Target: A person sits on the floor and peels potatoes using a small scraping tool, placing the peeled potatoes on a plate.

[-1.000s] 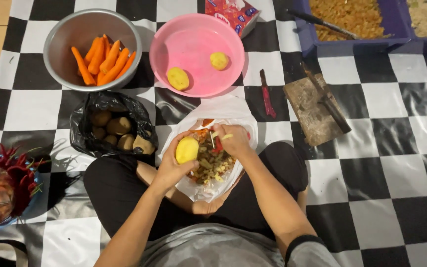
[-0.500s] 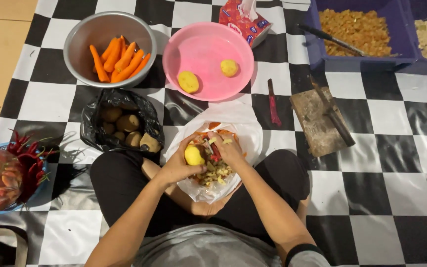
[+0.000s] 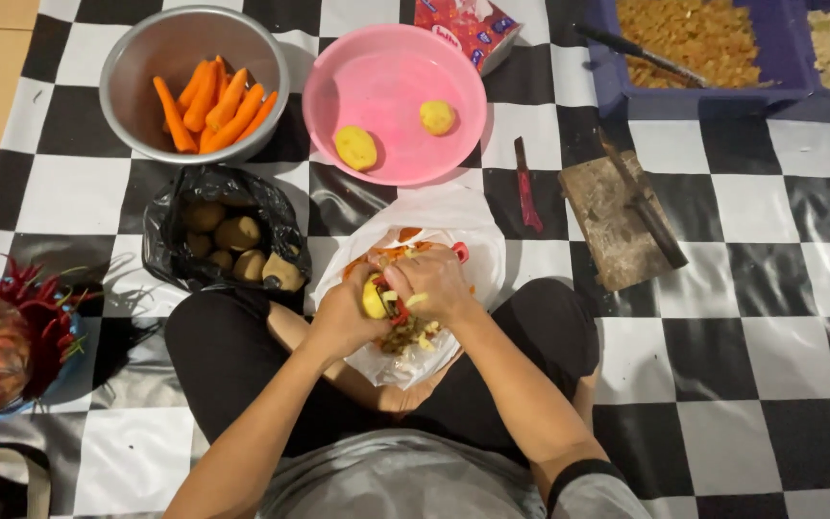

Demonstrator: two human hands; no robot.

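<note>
We cradle the half-peeled yellow potato in our left hand, fingers curled around it, over the white plastic bag of peelings in our lap. Our right hand pinches a red-handled peeler against the potato's right side.

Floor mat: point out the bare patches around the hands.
Bare squares lie right of the wooden board, below the blue trays. It is crowded ahead: black bag, pink basin, white bag under both hands.
</note>
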